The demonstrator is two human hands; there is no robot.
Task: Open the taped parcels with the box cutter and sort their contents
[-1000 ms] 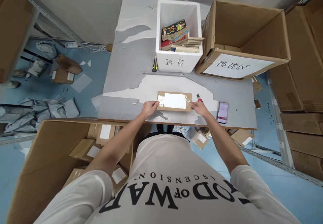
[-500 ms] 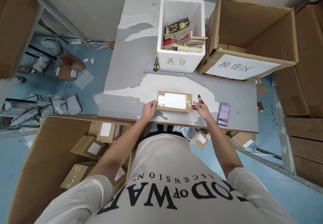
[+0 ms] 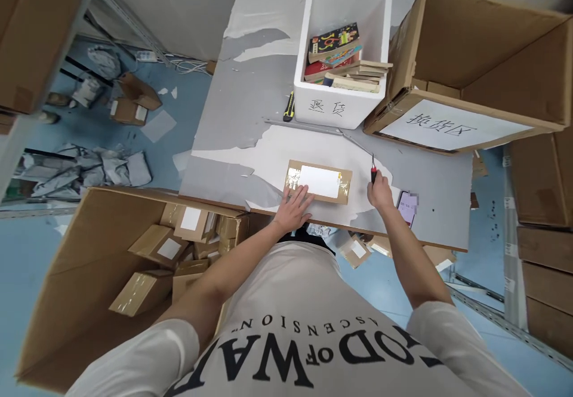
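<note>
A taped brown cardboard box (image 3: 344, 197) with a white label lies flat near the table's front edge. My left hand (image 3: 292, 209) rests on its near left part, fingers spread. To the right of the box, my right hand (image 3: 381, 192) is closed around a red and black utility knife (image 3: 373, 173), its blade pointing away from me. The knife is apart from the box. A phone (image 3: 407, 207) with a lit screen lies just right of my right wrist.
Behind the box stand a white foam bin (image 3: 342, 105) holding several books and a large open carton (image 3: 487, 125). A yellow and black cutter (image 3: 289, 107) lies beside the bin. At the lower left, a big carton (image 3: 58, 283) holds several parcels. Shelving with boxes flanks the table (image 3: 250, 95).
My right hand has left the box's right end and picked up the utility knife. My left hand has moved from the left end onto the box's top. The view has shifted slightly.
</note>
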